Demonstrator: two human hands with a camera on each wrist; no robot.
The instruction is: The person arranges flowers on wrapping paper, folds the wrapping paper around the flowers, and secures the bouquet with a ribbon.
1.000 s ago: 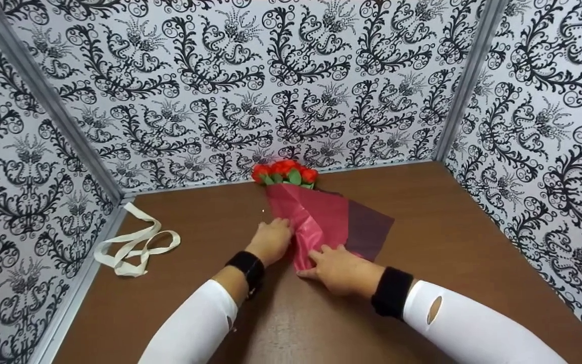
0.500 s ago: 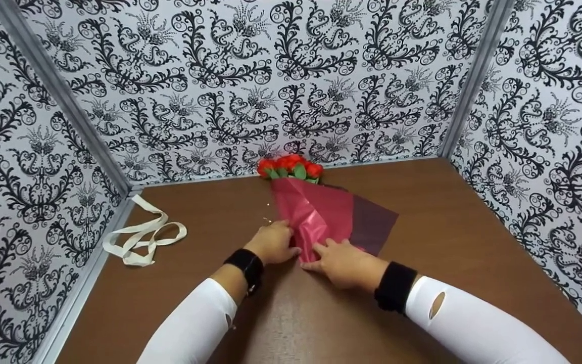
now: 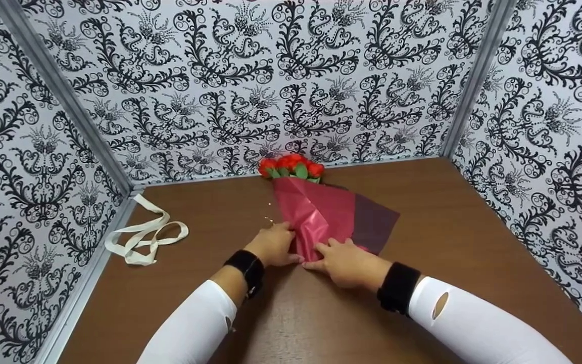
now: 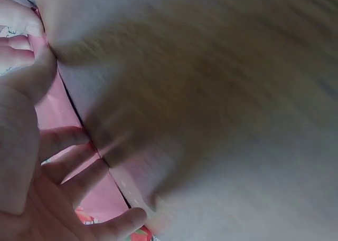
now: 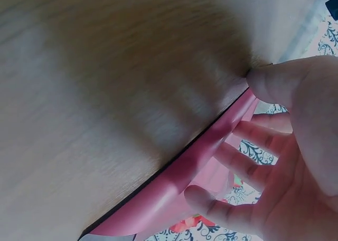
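A bouquet of red roses [image 3: 293, 163] with green leaves pokes out at the top of red wrapping paper [image 3: 335, 205], which lies folded over the stems and hides them. Dark purple sheet [image 3: 376, 222] shows at the right side. My left hand [image 3: 272, 246] touches the left edge of the paper; in the left wrist view its fingers [image 4: 74, 164] are spread along that edge. My right hand [image 3: 345, 263] presses on the lower part, fingers spread over the red sheet in the right wrist view, its thumb [image 5: 272, 83] at the bottom tip. Both thumbs nearly meet there.
A cream ribbon [image 3: 147, 235] lies loosely looped on the brown table [image 3: 291, 323] at the left. Tiny shiny bits [image 3: 270, 220] show beside the paper's left edge. Patterned wall panels [image 3: 195, 101] enclose the back and both sides, close behind the roses.
My left hand's thumb has come down to the paper's bottom tip, close to the right thumb. The right hand stays on the paper. The head view has shifted slightly.
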